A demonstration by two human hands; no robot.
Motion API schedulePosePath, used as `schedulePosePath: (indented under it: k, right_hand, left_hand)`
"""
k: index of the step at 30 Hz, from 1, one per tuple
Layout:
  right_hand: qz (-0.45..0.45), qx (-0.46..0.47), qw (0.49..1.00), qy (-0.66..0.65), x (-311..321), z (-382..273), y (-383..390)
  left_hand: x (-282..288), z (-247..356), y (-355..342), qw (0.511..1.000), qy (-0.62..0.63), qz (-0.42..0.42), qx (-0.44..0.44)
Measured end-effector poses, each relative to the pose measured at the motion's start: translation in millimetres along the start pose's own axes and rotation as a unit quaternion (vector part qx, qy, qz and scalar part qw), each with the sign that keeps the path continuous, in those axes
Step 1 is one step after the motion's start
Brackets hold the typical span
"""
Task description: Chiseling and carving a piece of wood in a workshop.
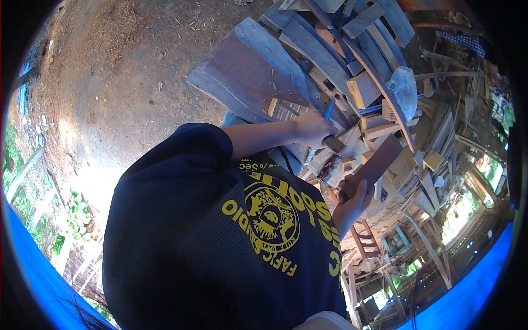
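My left hand (314,130) is closed around a short dark wooden piece (333,144), whose end juts out past the fingers. A thin blue stick, like a pen or pencil (330,109), pokes up at the same hand; whether the fingers grip it is unclear. Lower and to the right, my right hand (355,201) grips a flat reddish-brown wooden board (375,168) near its lower end, with the board slanting up to the right. The two held pieces are apart. Between the hands, a dark, multicoloured bundle (329,168) lies on the cluttered work surface.
Wide grey-brown planks (250,71) and curved boards (319,52) are piled beyond my hands. A clear plastic container (404,93) and a pale wood block (364,90) sit among them. At right are timber offcuts and a brown chair frame (365,239). Dirt floor (132,82) lies left.
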State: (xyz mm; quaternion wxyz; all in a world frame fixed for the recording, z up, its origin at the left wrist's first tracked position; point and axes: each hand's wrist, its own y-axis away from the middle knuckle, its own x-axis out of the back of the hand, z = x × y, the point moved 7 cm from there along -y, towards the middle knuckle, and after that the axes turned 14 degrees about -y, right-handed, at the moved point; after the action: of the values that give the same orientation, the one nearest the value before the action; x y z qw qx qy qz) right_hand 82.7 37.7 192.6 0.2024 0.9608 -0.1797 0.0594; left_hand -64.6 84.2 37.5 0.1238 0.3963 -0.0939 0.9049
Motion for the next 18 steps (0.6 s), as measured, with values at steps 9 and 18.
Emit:
schedulePosePath:
  k: [9, 18]
  right_hand:
    - [-0.013, 0.009, 1.000, -0.001, 0, 3, -1]
    - [0.139, 0.355, 0.924, -0.008, 21, -32, 4]
  left_hand:
    - [2, -1, -6, 1.000, 0.019, 0.004, 0.024]
    - [1, -4, -11, 0.999, 0.029, 0.033, 0.031]
